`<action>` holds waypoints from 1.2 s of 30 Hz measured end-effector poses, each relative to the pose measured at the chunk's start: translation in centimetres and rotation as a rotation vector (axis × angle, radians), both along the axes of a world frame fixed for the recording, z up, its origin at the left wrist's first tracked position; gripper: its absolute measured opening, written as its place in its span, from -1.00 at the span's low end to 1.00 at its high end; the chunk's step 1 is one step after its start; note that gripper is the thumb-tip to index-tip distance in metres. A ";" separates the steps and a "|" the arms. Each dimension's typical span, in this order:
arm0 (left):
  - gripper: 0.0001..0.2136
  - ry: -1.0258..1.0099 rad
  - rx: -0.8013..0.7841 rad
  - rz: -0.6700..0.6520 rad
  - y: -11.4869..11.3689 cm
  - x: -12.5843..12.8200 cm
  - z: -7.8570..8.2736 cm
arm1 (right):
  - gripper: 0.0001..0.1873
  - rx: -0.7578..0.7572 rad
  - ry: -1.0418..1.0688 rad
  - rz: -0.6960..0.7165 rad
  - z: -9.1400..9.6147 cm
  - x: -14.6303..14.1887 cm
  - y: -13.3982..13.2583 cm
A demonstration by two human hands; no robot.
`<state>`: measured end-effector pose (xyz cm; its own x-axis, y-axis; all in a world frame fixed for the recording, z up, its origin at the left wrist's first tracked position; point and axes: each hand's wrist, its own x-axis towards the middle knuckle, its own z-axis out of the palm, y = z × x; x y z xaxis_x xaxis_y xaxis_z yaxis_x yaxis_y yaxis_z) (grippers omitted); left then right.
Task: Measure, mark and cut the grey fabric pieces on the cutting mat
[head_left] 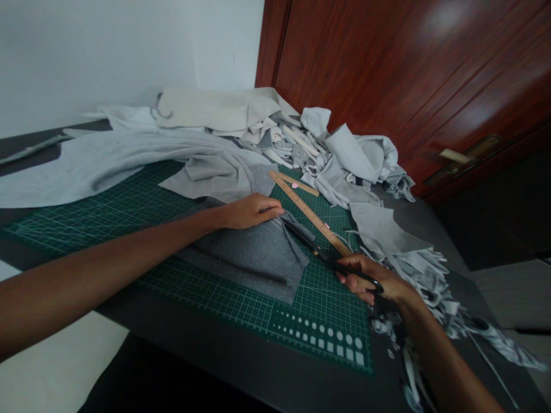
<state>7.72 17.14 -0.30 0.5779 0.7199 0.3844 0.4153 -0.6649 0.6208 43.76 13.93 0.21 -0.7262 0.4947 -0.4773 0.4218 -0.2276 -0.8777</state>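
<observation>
The left hand (249,211) is resting palm down on the grey fabric piece (241,261), which is lying at the centre of the green cutting mat (318,304). The left forearm is reaching in from the left edge of the view, and the fingers (271,210) are pointing rightward across the mat, extended and grasping nothing. The thumb is hidden from this angle.

The right hand (370,278) is closing around the looped handles of the black-handled scissors (316,250) at the lower right of the mat, with the right forearm rising from the bottom edge of the view. The handle loops are mostly concealed by the hand. The blades are extending from the grip toward the upper left of the mat and are reaching the right edge of the fabric piece, just beside the left fingertips. How far the blades stand apart is hard to make out.

A wooden ruler (310,212) is lying on the mat, just beyond the blades. A heap of fabric offcuts (408,269) is spreading along the mat's right side.
</observation>
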 end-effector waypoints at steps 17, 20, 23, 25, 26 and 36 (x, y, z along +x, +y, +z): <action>-0.72 0.007 -0.017 -0.015 -0.1 0.0 0.2 | -0.42 0.055 -0.036 0.062 0.2 0.1 0.1; -0.71 0.017 -0.023 -0.025 -0.1 0.0 0.1 | -0.32 0.069 0.007 0.074 0.5 0.2 0.1; -0.71 0.019 -0.022 -0.028 -0.1 -0.1 0.1 | -0.30 0.075 0.005 0.083 0.8 0.1 0.1; -0.71 0.020 -0.020 -0.022 -0.1 -0.1 0.1 | -0.32 0.071 -0.013 0.089 0.9 0.0 0.1; -0.70 0.021 -0.020 -0.018 -0.1 -0.1 0.1 | -0.32 0.071 -0.018 0.091 0.9 0.0 0.1; -0.67 0.002 -0.009 -0.005 -0.1 -0.2 0.2 | -0.40 0.006 -0.011 0.063 0.9 -0.1 0.1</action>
